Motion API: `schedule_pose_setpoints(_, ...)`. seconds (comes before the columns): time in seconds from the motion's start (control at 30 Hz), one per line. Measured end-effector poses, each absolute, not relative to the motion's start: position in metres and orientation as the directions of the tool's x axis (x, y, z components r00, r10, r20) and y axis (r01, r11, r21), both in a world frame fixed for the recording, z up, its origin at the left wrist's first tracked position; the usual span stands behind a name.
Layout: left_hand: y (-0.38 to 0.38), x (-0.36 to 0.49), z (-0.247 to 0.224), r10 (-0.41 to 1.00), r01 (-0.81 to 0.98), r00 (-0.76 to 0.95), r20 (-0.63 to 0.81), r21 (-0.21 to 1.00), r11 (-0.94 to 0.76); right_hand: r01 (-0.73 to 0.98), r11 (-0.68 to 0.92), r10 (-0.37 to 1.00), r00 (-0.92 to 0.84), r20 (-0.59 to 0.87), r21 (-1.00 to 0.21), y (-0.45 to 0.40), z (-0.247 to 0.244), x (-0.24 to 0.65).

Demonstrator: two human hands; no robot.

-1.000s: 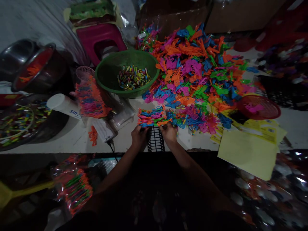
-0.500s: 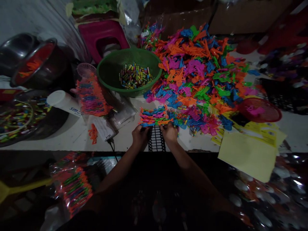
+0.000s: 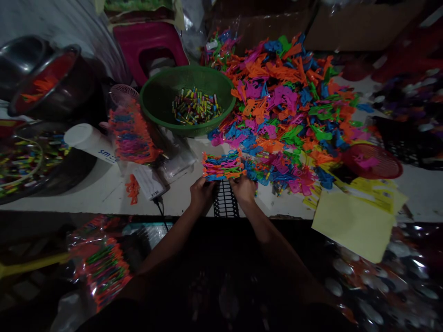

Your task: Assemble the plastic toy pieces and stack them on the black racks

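A neat stack of coloured plastic pieces (image 3: 223, 165) lies across the far end of a black grid rack (image 3: 225, 200) near the table's front edge. My left hand (image 3: 201, 193) is at the stack's near left corner, fingers bent against it. At the near right corner my right hand (image 3: 244, 190) has its fingers closed on the stack. The fingertips of both hands are partly hidden by the stack and the dim light. Loose pieces in blue and pink (image 3: 280, 170) lie just right of the stack.
Behind are a green basket (image 3: 152, 110) of small coloured tubes and a large heap of plastic pieces (image 3: 277, 97). A white bottle (image 3: 88, 140) and bagged pieces (image 3: 131, 133) stand left. A red basket (image 3: 384, 161) and yellow card (image 3: 353, 223) are at right.
The hands remain at the stack's near corners. The stack's near edge now shows more orange and pink, with its layers slightly shifted. The whole view has tilted slightly.
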State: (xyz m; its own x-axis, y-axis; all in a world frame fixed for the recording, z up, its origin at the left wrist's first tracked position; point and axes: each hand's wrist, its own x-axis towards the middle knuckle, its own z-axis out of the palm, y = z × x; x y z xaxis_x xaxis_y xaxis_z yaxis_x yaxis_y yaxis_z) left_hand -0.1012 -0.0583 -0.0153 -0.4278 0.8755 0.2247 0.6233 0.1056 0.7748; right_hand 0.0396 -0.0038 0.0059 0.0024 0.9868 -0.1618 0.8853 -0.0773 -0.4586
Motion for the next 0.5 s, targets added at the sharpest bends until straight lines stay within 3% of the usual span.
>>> schedule_pose_setpoints(0.2, -0.053, -0.1, -0.014, 0.87, 0.57, -0.466, 0.158, 0.806, 0.159, 0.87, -0.027, 0.989, -0.047, -0.138, -0.493, -0.006, -0.001, 0.042)
schedule_pose_setpoints(0.5, -0.055, -0.097, -0.022, 0.924, 0.818, -0.307, 0.226, 0.56, 0.135, 0.764, 0.196, 0.978, -0.199, 0.064, -0.615, -0.003, -0.011, 0.056)
